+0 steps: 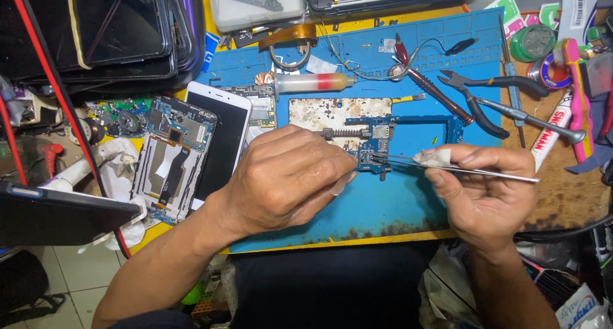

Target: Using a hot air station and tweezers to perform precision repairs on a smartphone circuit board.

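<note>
Right hand [488, 195] pinching tweezers [460, 167] lying crosswise, tips left on circuit board [377, 147], left hand [287, 179] gripping board.

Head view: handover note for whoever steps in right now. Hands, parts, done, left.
Left hand: rests on the blue mat, fingers pressing down the blue circuit board.
Right hand: holds metal tweezers and a small white wad; the tips are at the board's lower edge.
Nearby: white phone and opened phone frame lie left of the mat; syringe, pliers and screwdriver lie behind.
Done: board is out of its housing, held in a clamp.
Left: cannot tell from this view; the spot under the tips is too small to read.
</note>
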